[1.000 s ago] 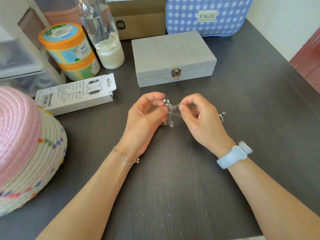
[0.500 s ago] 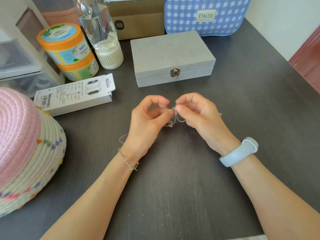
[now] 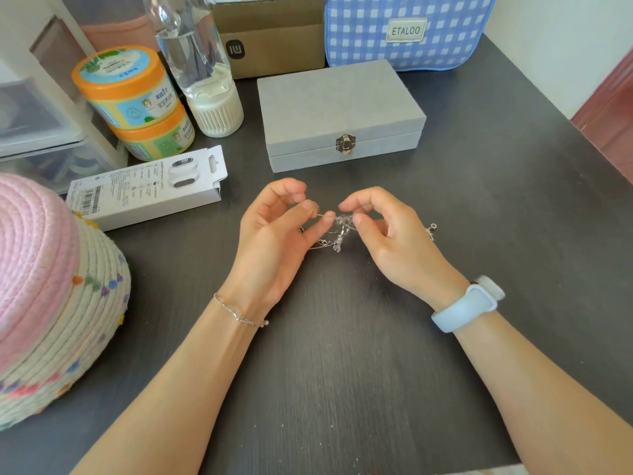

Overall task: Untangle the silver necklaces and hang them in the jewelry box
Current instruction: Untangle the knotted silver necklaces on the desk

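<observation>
A knot of thin silver necklaces [image 3: 340,231] hangs between my two hands just above the dark table [image 3: 342,371]. My left hand [image 3: 274,234] pinches a chain strand at its fingertips. My right hand [image 3: 390,234] pinches the tangle from the other side. Loose chain ends trail under the hands, and one small clasp end [image 3: 432,228] shows to the right of my right hand. The grey jewelry box [image 3: 339,108] sits beyond my hands with its lid down and its metal latch [image 3: 345,143] facing me.
A white retail package [image 3: 147,190] lies left of my hands. A pink woven hat [image 3: 51,286] fills the left edge. Two stacked orange-lidded tubs [image 3: 133,101], a clear bottle [image 3: 202,70], a cardboard box [image 3: 270,36] and a blue checked bag [image 3: 404,29] line the back.
My hands have drawn slightly apart again, and more of the tangled chain shows between the fingertips. The clasp end is visible again right of my right hand.
</observation>
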`<state>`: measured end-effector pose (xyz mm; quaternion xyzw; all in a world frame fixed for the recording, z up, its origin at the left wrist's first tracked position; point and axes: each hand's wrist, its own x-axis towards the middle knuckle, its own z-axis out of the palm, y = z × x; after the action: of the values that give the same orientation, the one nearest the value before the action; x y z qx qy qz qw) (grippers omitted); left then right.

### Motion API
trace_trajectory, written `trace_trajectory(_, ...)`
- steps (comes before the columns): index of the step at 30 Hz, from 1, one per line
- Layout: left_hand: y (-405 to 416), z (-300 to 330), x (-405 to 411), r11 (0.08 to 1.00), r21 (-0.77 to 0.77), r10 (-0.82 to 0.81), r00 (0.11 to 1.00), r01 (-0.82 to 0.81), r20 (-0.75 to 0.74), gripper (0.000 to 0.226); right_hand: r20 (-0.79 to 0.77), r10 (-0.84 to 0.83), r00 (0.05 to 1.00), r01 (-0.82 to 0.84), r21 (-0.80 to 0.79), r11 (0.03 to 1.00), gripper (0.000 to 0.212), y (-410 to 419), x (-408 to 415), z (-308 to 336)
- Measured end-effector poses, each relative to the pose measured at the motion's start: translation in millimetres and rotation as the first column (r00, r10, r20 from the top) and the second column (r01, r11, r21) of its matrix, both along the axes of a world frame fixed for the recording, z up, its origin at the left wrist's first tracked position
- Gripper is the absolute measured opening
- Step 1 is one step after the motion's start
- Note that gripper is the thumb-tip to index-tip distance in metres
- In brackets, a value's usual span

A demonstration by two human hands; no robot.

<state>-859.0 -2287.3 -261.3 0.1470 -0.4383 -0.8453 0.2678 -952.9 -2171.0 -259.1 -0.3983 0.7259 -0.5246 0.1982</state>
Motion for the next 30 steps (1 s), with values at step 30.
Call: trace_trajectory(30,12.9,14.5,4.0,0.829,-0.521,0.028,0.916,0.202,0.400,0.010,0.086,-0.042,0.995,0.066,-0.303,0.951,0.017,0.4,2.5,4.3)
